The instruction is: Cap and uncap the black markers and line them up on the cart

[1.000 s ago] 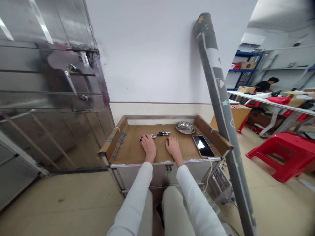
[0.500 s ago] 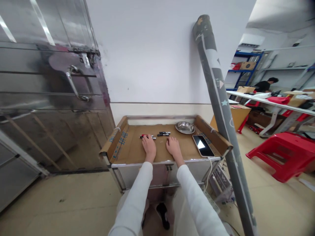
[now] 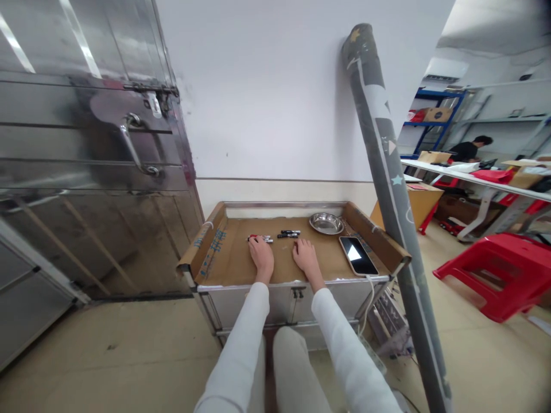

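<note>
My left hand (image 3: 262, 256) lies flat on the cardboard lining (image 3: 232, 261) of a steel cart, its fingertips touching a red and black marker (image 3: 257, 238). My right hand (image 3: 305, 255) rests palm down beside it, fingers stretched out, holding nothing. Two black markers (image 3: 288, 234) lie just beyond my right fingertips. A steel bowl (image 3: 326, 223) sits at the cart's back right. A phone (image 3: 358, 255) with a lit screen lies at the right, a white cable running off the front edge.
A rolled grey mat (image 3: 390, 183) leans against the wall at the cart's right corner. A large steel door (image 3: 86, 149) stands to the left. A red plastic stool (image 3: 495, 272) is on the floor at right. A person (image 3: 469, 149) sits far back by long tables.
Both hands stay flat in place on the cardboard. The view has shifted slightly, and my legs have moved under the cart's front.
</note>
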A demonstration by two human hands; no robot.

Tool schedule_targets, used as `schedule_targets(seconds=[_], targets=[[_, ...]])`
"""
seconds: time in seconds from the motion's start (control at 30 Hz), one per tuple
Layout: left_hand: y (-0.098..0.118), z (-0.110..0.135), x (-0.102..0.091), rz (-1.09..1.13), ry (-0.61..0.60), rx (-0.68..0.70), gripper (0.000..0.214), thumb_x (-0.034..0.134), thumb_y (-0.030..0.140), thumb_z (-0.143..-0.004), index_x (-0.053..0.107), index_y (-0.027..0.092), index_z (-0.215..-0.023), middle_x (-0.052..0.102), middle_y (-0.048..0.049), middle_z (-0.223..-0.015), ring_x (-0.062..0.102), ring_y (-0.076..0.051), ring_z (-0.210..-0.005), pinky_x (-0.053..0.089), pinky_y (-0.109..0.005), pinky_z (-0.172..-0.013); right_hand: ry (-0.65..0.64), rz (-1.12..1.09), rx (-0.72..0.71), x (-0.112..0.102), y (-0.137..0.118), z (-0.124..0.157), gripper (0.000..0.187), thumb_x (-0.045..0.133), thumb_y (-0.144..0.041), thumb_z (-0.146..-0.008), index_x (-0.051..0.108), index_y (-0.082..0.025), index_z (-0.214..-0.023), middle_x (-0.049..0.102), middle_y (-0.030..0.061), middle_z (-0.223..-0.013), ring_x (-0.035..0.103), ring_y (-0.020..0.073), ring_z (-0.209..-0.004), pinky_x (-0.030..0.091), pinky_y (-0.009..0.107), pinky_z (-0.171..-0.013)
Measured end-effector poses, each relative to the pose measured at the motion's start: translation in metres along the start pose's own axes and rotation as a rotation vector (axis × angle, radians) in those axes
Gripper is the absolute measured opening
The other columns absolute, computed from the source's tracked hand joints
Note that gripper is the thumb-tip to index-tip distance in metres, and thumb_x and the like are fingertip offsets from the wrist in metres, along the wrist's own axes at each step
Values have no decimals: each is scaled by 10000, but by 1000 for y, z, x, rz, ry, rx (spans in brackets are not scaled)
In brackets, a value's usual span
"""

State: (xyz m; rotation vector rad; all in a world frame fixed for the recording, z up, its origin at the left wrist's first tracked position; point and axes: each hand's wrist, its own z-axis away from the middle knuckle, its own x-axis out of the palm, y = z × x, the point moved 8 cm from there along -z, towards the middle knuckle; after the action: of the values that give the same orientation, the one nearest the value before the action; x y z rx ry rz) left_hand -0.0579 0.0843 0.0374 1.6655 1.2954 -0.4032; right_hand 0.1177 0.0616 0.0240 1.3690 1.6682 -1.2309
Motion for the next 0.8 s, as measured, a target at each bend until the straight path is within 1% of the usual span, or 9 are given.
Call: schedule_targets(seconds=[0.13,0.27,0.4,0.5,0.53,0.6,0.67,0.7,0.8], targets=[[2,1,-3,-36,14,3,233,398,117,-908,569,108,-1066,545,-182,-1133,543,-277,-1049,453,-393,-869,-4,-14,5,1,1,1,280,394,-196,-928,592,-138,-1117,631,127,-1134,516,227,-1053,344,316,-899],[6,2,-2,-27,-25,47,232,400,118,-907,576,112,-1060,557,-181,-1114,541,-272,-1056,447,-393,-872,0,-11,-1,-1,0,1,279,392,-197,-929,590,-136,-1115,627,130,-1148,515,231,-1058,347,321,-901],[8,2,-2,27,-56,58,217,448,132,-888,582,110,-1057,565,-165,-1102,550,-269,-1041,442,-393,-887,-17,0,5,0,1,0,294,383,-198,-931,591,-135,-1129,630,129,-1154,522,235,-1069,360,329,-908],[11,2,-2,100,-64,86,208,474,121,-863,580,124,-1043,566,-148,-1095,563,-255,-1018,446,-383,-888,-14,10,16,2,2,1,339,379,-212,-933,575,-116,-1192,591,152,-1257,515,242,-1122,354,335,-947],[15,3,-1,136,-82,130,206,473,111,-859,577,132,-1036,567,-137,-1089,570,-241,-1004,449,-372,-889,-5,17,26,2,3,1,369,377,-221,-935,553,-105,-1238,550,164,-1325,501,247,-1158,347,339,-968],[28,8,5,213,-167,288,199,473,99,-856,571,152,-1021,574,-107,-1066,579,-208,-984,452,-345,-904,5,36,48,4,5,1,445,366,-242,-940,478,-95,-1345,438,172,-1449,459,258,-1237,324,355,-1009],[41,16,12,265,-270,463,179,492,111,-856,569,172,-1006,580,-78,-1043,575,-189,-987,447,-333,-933,-13,52,57,8,5,1,510,354,-252,-943,386,-116,-1433,360,160,-1512,427,262,-1284,302,373,-1039],[45,20,15,271,-304,520,165,508,125,-856,568,180,-999,580,-69,-1037,571,-189,-995,442,-338,-946,-30,55,58,10,5,1,531,351,-256,-944,350,-137,-1461,344,152,-1524,419,262,-1296,293,382,-1047],[46,23,21,234,-338,542,119,530,143,-857,570,184,-961,578,-65,-1018,559,-200,-1006,434,-364,-961,-76,53,76,13,5,-1,547,353,-275,-945,322,-196,-1486,365,134,-1516,411,269,-1308,286,403,-1052]])
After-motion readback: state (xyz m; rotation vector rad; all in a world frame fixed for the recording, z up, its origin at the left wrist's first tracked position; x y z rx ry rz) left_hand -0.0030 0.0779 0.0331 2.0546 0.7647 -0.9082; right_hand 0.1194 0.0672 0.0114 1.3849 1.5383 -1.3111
